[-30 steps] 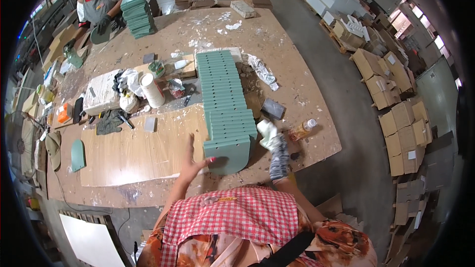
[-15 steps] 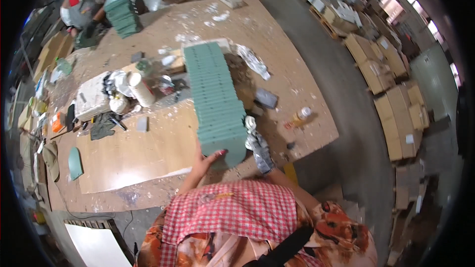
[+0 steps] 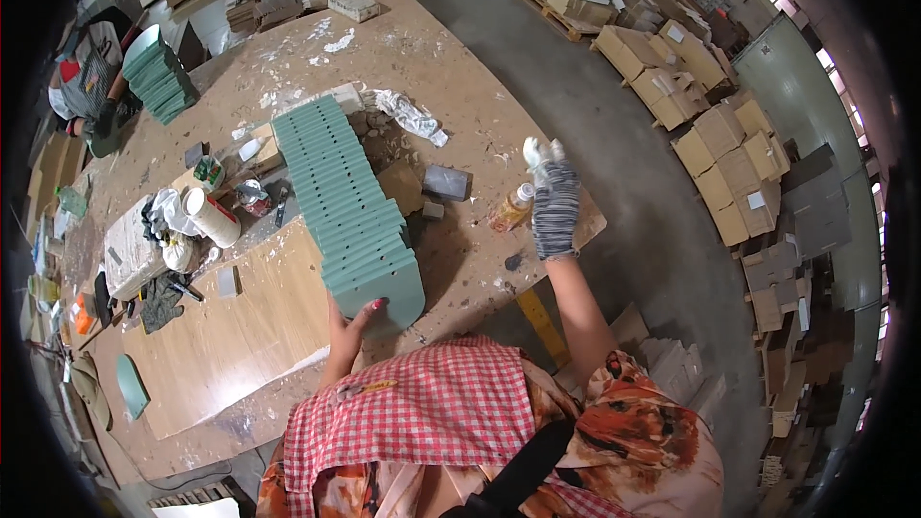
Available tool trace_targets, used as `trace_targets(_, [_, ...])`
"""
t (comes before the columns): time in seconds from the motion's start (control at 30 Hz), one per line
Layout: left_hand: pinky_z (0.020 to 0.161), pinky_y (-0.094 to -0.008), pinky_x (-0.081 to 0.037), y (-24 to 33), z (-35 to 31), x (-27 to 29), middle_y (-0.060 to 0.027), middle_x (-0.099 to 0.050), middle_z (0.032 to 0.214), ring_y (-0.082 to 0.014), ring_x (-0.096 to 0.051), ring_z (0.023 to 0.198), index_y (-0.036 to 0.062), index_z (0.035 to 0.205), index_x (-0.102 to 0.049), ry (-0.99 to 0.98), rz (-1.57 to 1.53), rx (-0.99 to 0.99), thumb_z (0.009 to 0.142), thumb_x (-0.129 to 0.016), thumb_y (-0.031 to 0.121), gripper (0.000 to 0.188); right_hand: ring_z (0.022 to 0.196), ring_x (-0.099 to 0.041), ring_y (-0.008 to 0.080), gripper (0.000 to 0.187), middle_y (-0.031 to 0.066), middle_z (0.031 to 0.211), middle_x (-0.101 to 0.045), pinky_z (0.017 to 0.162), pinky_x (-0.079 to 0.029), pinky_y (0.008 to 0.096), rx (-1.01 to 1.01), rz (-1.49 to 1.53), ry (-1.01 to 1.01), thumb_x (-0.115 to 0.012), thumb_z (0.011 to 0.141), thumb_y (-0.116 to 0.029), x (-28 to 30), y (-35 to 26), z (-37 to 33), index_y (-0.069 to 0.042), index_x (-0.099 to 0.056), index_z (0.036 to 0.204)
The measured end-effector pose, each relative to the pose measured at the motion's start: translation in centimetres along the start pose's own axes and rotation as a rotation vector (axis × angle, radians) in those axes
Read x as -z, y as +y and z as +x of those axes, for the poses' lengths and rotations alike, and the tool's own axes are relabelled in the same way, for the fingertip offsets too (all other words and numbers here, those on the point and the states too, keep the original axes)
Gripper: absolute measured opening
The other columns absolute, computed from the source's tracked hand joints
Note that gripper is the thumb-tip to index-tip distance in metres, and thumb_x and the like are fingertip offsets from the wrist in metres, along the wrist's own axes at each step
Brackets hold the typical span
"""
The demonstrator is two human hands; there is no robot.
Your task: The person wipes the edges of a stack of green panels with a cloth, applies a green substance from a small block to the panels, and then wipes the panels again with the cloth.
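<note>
A long row of overlapping green panels [image 3: 336,197] with rounded ends and small dark holes lies on the work table. At its near end, my bare left hand [image 3: 347,328] grips the nearest panel, thumb on its face and fingers hidden at its left edge. My right hand [image 3: 554,194], in a grey striped knit glove with white fingertips, is out to the right, apart from the row. Its fingers are spread and nothing shows in them. Just left of this glove is a small clear bottle [image 3: 511,208] with amber contents and a white cap.
The stained table [image 3: 460,86] holds grey blocks [image 3: 447,182], a crumpled white cloth [image 3: 411,117], a white cylindrical container [image 3: 211,218] and a dark glove [image 3: 163,302]. One green panel [image 3: 132,386] lies far left. A person [image 3: 91,77] works behind another green stack [image 3: 158,77]. Cardboard boxes [image 3: 715,158] stand right.
My right hand has moved away from the panels, out to the right beside the bottle. My left hand stays on the nearest panel. The view has shifted to the right.
</note>
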State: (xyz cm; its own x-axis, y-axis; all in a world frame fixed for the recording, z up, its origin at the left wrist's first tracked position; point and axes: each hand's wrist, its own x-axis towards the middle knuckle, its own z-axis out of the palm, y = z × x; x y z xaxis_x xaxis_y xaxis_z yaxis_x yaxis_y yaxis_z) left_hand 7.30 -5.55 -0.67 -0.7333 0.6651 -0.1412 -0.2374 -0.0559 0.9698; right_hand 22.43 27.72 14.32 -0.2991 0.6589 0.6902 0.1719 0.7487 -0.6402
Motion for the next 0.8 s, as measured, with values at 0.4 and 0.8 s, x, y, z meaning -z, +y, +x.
trace_targets(0.4, [0.094, -0.0330, -0.045, 1.4, -0.1, -0.3, -0.0117, -0.054, 0.122, -0.0206, -0.054, 0.110, 0.0026, 0.138, -0.032, 0.003, 0.032, -0.002, 0.083, -0.069, 0.003, 0.066, 0.105, -0.056, 0.0324, 0.032, 0.0178, 0.112, -0.060, 0.095, -0.043, 0.0380, 0.080, -0.598, -0.450, -0.048, 0.088, -0.008, -2.0, 7.9, -2.9, -0.001, -0.058, 0.118])
trace_targets(0.8, [0.096, -0.0329, -0.043, 1.0, -0.3, -0.3, -0.0116, -0.052, 0.124, -0.0210, -0.052, 0.113, 0.0024, 0.139, -0.030, -0.023, -0.036, -0.026, 0.083, -0.069, 0.003, 0.068, 0.089, -0.058, 0.0334, 0.023, 0.0181, 0.097, -0.061, 0.083, -0.047, 0.0402, 0.112, -0.528, -0.538, -0.048, 0.089, -0.012, -0.9, 11.1, -2.6, -0.005, -0.063, 0.104])
